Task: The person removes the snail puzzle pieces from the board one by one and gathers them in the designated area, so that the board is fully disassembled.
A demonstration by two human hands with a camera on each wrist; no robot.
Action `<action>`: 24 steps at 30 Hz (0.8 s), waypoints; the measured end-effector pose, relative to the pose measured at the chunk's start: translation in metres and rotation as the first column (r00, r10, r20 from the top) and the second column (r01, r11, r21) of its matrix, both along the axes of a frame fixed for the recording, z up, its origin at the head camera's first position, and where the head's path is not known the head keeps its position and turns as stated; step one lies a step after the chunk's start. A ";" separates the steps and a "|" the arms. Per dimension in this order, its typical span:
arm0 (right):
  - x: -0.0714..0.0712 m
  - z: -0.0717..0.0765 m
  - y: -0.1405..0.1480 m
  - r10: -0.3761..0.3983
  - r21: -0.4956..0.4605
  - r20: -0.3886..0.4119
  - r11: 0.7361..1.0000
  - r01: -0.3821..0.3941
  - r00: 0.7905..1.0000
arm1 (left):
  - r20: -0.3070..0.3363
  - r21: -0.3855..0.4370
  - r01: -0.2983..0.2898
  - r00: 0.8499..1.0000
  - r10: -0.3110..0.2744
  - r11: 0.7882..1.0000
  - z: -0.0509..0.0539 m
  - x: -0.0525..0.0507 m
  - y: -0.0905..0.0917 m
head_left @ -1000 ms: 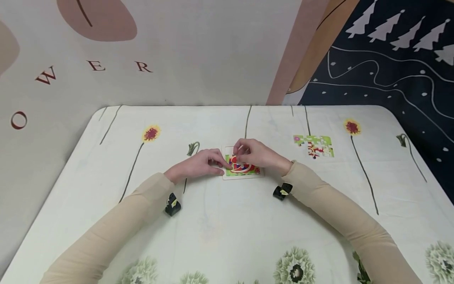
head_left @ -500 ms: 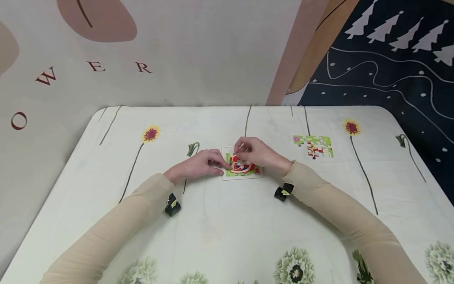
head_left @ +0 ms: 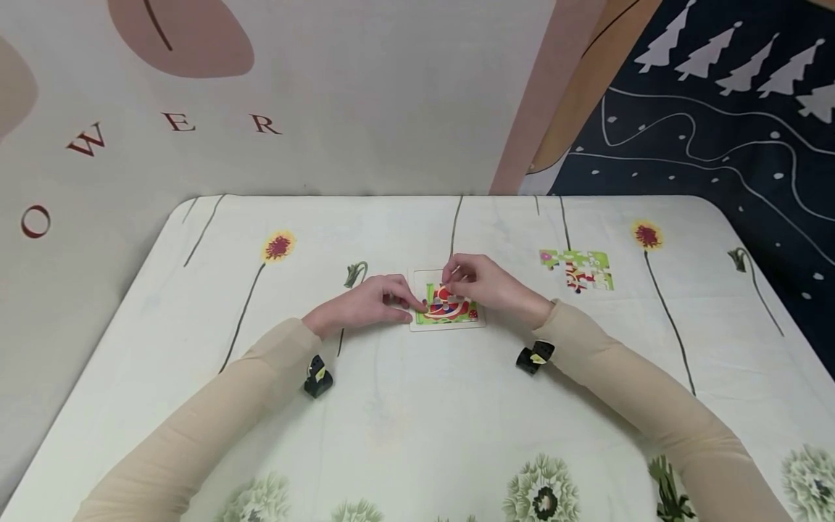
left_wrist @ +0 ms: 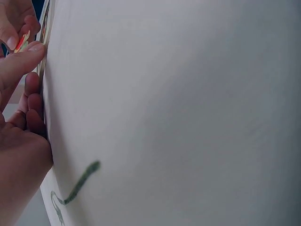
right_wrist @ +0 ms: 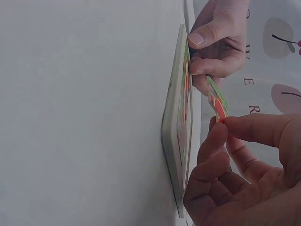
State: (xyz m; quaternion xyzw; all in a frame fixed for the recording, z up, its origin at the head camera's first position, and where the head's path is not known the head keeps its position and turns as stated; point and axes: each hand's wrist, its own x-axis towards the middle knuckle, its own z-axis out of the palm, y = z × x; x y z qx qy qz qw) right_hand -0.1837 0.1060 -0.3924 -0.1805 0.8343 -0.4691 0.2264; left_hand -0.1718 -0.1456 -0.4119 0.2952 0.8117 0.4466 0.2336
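We see the right hand (head_left: 483,281) a little farther right than half a second ago, pinching a puzzle piece (right_wrist: 218,104) between thumb and index finger; the left hand (head_left: 375,299) has stayed in place, resting a fingertip on the left part of the board (head_left: 450,327) and grasping nothing that we can make out; from this we judge that the piece is still being lined up and is not yet seated. In the head view the right hand hides most of the piece; the right wrist view gives it to us edge-on, tilted and clear of the board, which lies flat on the table (head_left: 404,406); the left wrist view catches only a sliver of it; only the head view shows us the loose pieces (head_left: 590,259), at the far right, well apart from both hands.
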 end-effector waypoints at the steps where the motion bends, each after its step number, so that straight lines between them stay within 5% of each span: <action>1: 0.000 0.000 0.001 0.000 -0.002 0.002 1.000 0.000 1.000 | -0.001 0.000 0.001 1.000 -0.001 1.000 0.000 0.000 0.000; 24: -0.004 0.001 0.048 -0.085 0.041 -0.011 0.995 0.085 0.996 | 0.011 0.000 -0.012 1.000 0.012 1.000 -0.001 0.000 -0.001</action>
